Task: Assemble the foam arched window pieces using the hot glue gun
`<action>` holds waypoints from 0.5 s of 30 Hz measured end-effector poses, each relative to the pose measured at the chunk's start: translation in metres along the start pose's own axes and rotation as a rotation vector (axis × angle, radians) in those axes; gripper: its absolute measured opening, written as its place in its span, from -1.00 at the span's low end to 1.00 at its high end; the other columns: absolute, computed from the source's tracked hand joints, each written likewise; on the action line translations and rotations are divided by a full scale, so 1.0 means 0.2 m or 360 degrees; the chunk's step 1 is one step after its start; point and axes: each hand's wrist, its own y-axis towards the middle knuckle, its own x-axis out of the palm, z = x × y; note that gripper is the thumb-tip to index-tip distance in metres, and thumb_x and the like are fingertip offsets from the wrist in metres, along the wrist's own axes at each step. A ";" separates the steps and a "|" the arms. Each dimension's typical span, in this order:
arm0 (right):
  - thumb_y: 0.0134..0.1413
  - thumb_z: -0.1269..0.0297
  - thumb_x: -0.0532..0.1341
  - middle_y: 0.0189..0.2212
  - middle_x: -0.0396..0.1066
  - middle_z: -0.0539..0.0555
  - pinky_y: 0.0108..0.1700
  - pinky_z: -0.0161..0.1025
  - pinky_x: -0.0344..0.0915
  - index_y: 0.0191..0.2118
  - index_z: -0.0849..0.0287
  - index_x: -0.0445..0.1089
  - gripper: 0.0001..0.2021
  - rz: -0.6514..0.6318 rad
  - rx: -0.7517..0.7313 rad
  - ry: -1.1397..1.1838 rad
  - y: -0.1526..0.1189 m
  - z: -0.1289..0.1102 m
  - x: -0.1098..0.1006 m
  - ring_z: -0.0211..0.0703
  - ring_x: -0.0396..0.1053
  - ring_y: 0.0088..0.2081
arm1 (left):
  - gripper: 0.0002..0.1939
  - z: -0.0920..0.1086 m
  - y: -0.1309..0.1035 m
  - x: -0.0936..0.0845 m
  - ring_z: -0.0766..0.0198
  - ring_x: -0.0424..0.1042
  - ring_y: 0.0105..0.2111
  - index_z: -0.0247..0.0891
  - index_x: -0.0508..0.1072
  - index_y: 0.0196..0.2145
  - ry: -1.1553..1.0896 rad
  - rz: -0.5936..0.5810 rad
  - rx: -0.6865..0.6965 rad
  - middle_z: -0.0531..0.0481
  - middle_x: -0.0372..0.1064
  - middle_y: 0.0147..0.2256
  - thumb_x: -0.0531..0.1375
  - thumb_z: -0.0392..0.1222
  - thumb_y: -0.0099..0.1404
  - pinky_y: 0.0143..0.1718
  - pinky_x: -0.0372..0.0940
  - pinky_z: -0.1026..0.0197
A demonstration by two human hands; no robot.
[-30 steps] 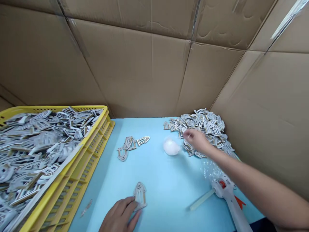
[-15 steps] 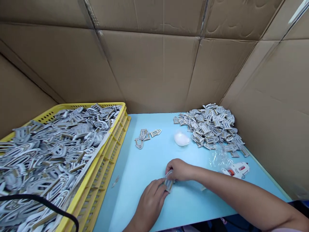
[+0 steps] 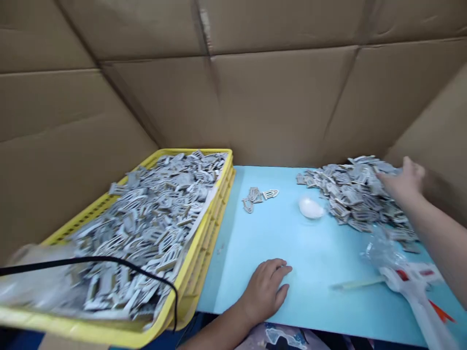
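Note:
My left hand [image 3: 268, 289] rests on the light-blue table near its front edge, fingers loosely bent and apart, with nothing in it. Over at the right, my right hand [image 3: 406, 182] is above a heap of small grey arched window-shaped pieces [image 3: 350, 189]. It is slightly blurred, its thumb and fingers look apart, and no piece shows in it. A few similar arched pieces [image 3: 254, 195] lie together farther back on the table. A white glue gun [image 3: 412, 279] with a pale glue stick lies below my right forearm.
At the left stands a yellow plastic crate [image 3: 207, 218] full of grey pieces, a black cord [image 3: 109, 260] crossing it. A small round white item [image 3: 311, 207] and a clear plastic bag [image 3: 383, 247] lie near the heap. Cardboard walls [image 3: 277, 107] enclose the table.
Both hands were together on one arched piece; now they are apart. My right hand has moved right to the heap, and the piece is gone from my left hand. The view has shifted left.

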 end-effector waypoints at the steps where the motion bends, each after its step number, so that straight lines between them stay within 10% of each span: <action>1: 0.16 0.04 0.30 0.40 -0.20 0.45 0.34 0.01 0.00 0.42 0.13 -0.02 -0.20 -0.0020 -0.0076 0.0014 -0.05 -0.04 0.05 0.19 0.12 0.31 | -0.55 0.01 -0.03 -0.01 0.05 0.44 0.03 -0.21 0.34 0.13 -0.0066 -0.0021 -0.0020 -0.22 0.42 0.03 0.17 -0.30 0.28 0.03 0.40 -0.04; 8: -0.04 0.24 0.39 0.40 -0.07 0.15 -0.06 -0.10 0.47 0.28 -0.07 0.24 -0.28 -0.0811 -0.0849 0.0287 -0.60 -0.54 0.43 0.08 0.37 0.13 | -0.61 0.00 -0.33 -0.17 0.20 0.53 -0.31 -0.24 0.52 -0.02 -0.0908 -0.0227 -0.0546 -0.16 0.54 -0.21 0.28 -0.06 0.21 -0.23 0.42 0.21; 15: 0.06 0.15 0.34 0.23 0.28 0.11 -0.03 -0.09 0.45 0.17 -0.05 0.37 -0.49 -0.1450 -0.1045 0.0449 -1.02 -1.14 0.70 0.10 0.35 0.15 | -0.56 0.13 -0.60 -0.88 0.13 0.51 0.01 -0.04 0.51 0.10 -0.1083 -0.0600 -0.0851 -0.11 0.51 0.02 -0.03 0.10 0.49 0.04 0.38 0.16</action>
